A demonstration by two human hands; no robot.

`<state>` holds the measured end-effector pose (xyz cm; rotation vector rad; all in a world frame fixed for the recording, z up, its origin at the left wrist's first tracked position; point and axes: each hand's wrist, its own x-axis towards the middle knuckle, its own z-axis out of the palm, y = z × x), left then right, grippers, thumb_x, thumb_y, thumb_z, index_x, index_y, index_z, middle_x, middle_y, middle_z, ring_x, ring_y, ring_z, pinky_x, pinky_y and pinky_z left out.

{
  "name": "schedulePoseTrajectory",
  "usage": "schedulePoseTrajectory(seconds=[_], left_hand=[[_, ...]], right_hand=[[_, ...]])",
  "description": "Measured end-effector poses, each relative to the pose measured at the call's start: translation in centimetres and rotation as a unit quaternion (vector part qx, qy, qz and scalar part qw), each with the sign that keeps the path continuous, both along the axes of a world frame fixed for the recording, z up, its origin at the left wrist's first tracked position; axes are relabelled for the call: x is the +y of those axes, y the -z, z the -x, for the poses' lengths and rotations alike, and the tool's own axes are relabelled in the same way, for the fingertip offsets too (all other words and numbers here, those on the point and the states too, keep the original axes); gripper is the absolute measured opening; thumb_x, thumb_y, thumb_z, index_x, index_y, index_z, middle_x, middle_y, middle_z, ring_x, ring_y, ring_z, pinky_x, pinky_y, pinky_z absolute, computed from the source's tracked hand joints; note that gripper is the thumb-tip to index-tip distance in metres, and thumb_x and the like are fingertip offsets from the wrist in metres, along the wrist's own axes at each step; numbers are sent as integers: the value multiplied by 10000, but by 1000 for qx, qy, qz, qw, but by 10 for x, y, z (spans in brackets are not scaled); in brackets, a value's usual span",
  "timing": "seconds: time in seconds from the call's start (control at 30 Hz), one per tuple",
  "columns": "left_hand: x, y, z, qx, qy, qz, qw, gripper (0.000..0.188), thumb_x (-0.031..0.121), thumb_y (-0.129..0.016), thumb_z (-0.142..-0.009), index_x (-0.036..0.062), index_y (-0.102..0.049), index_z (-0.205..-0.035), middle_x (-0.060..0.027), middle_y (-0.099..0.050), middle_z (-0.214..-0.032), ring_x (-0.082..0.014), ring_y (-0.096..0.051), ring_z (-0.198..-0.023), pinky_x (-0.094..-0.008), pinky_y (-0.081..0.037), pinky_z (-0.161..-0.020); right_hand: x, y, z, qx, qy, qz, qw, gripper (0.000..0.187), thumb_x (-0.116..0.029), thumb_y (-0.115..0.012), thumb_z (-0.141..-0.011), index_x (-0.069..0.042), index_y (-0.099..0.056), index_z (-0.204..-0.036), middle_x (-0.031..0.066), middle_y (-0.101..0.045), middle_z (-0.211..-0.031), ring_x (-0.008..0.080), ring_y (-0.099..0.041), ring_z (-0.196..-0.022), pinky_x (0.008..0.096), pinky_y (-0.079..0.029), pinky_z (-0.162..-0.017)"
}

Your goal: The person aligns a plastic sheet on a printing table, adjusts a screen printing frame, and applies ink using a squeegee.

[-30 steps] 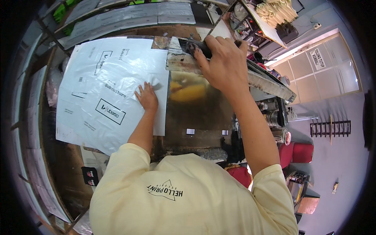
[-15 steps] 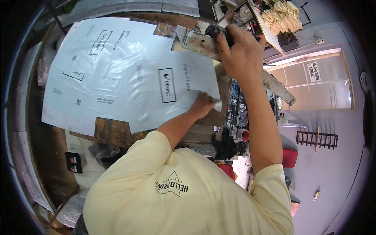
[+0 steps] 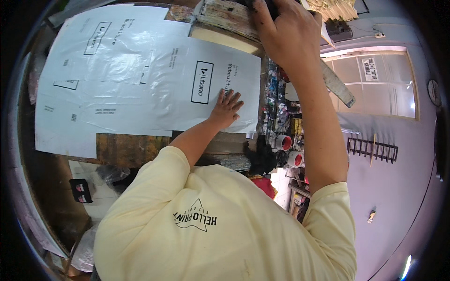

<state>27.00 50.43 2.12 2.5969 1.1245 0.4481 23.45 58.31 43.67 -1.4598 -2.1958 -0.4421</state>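
A white plastic sheet [image 3: 180,105] with black print lies smooth on the worktable, overlapping other printed white sheets [image 3: 70,100] to its left. My left hand [image 3: 226,110] rests flat on it near its right end, fingers spread, just right of a printed rectangle. At the upper edge my right hand [image 3: 291,35] is closed on an ink-stained wooden printing frame [image 3: 227,18], held raised at a slant beyond the sheet. A dark piece [image 3: 267,5] sits by the thumb. The fingertips behind the frame are hidden.
Ink-smeared clutter [image 3: 272,93] lines the table's right side, with tubs of red ink [image 3: 283,142] and a black cloth [image 3: 260,157] nearby. Stained brown board [image 3: 126,147] shows at the table's near edge. A windowed door [image 3: 375,84] and a wall rack [image 3: 372,150] are at right.
My left hand has let go of the sheet's corner and now lies flat on it, fingers spread. The sheet has settled straighter and flatter. My right hand still holds the frame up.
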Motion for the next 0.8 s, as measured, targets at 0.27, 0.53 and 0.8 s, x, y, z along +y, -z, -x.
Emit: schedulePoseTrajectory(seconds=[0.27,0.53,0.8], left_hand=[[5,-29,-42,14,-34,5,999,611,485,-623,-938,79,-582,-1393,-150,-389,-1578,-420,-289,-1477,-671,-143,-1204],[11,-31,45,-212,-259,3,942,427,338,-675,-924,45,-656,-1234,-158,-608,-1309,-348,-544,-1239,-490,-408,-1084],[86,-75,191,-46,-588,181,787,759,286,-864,-750,-17,-482,-1331,-197,-448,-1378,-393,-541,-1207,-507,-514,-961]], right_hand=[[2,-3,-2,-21,4,16,1000,339,-364,-604,-938,-37,-630,-855,168,-687,-875,370,-652,-884,529,-387,-933],[9,14,-18,-51,-8,-57,997,388,-430,-615,-955,-73,-712,-1073,128,-736,-970,322,-686,-926,493,-408,-881],[9,11,-15,6,-45,-92,995,387,-435,-638,-914,-59,-688,-837,98,-712,-768,304,-685,-823,537,-391,-877]])
